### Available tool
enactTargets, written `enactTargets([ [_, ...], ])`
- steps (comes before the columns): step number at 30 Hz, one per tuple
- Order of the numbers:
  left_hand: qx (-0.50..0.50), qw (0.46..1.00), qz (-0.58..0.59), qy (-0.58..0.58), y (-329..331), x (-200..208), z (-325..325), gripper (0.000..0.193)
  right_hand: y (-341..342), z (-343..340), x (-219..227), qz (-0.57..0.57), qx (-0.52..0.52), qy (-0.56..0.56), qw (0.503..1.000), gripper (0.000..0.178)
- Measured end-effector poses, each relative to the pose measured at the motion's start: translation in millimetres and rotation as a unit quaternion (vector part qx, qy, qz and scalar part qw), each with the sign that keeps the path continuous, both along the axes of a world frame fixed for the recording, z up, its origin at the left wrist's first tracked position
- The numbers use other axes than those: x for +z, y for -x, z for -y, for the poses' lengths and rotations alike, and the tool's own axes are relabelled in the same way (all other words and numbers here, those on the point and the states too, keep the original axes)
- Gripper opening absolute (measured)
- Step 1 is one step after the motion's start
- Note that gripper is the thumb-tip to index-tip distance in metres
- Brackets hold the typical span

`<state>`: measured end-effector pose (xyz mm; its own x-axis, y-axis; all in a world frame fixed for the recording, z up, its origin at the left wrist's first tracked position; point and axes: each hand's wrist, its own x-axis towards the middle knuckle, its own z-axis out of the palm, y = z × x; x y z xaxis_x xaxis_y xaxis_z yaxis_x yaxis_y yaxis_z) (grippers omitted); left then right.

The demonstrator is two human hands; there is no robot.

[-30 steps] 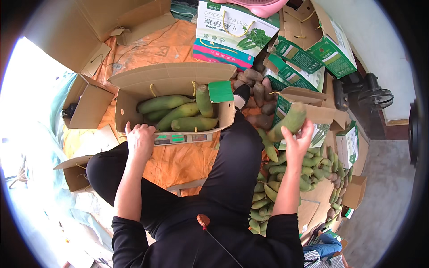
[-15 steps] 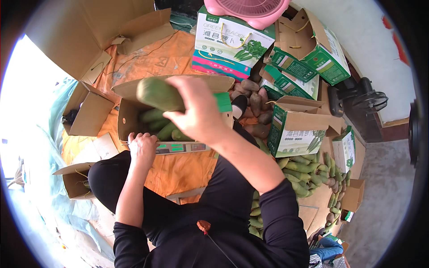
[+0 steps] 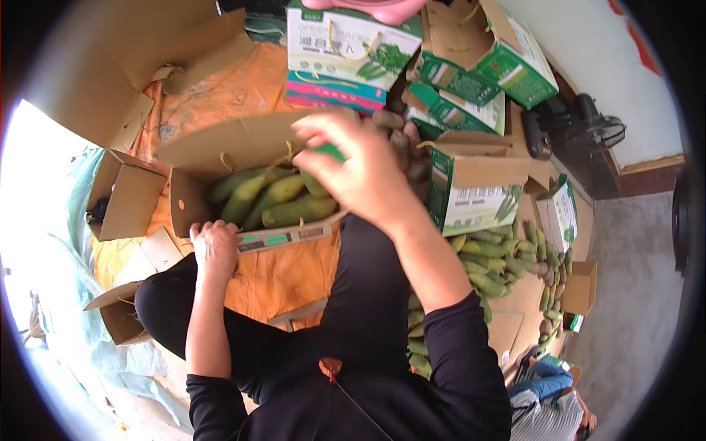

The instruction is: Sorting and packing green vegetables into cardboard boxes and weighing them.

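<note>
Head view: your right hand [image 3: 364,173] is over the far right end of the open box [image 3: 220,151], fingers curled down round a green corn ear [image 3: 329,153] of which only a sliver shows between thumb and fingers. That grip is closed on the ear, which sits above the row of ears [image 3: 276,198] already lying lengthwise in the box. Your left hand [image 3: 215,246] rests on the box's near rim, fingers folded over the edge; it steadies the card and holds nothing else.

Judging by the husks, an ear like this should be firm along its length, fairly light, and dry enough not to slip, though loose outer leaves could shift under your fingers. Take it round the thick middle rather than the tapered tip, which may bend or tear. The box wall looks like thin card, so it will likely flex if you press on it.

To your right a loose pile [image 3: 489,261] of more ears lies on the floor beside green-and-white cartons [image 3: 471,195]; orange sheet [image 3: 283,283] lies under the box.
</note>
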<state>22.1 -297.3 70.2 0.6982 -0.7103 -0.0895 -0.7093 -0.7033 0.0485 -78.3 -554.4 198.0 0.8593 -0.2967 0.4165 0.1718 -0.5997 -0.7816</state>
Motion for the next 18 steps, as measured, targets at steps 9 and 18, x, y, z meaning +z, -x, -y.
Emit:
enactTargets([
  [9,-0.004,0.999,-0.027,0.028,5,14,10,0.018,131,75,-122,-0.117,-0.260,-0.143,0.948,0.022],
  [18,-0.002,0.995,-0.048,0.088,13,25,21,0.031,325,41,-388,-0.328,-0.347,-0.163,0.863,0.019],
])
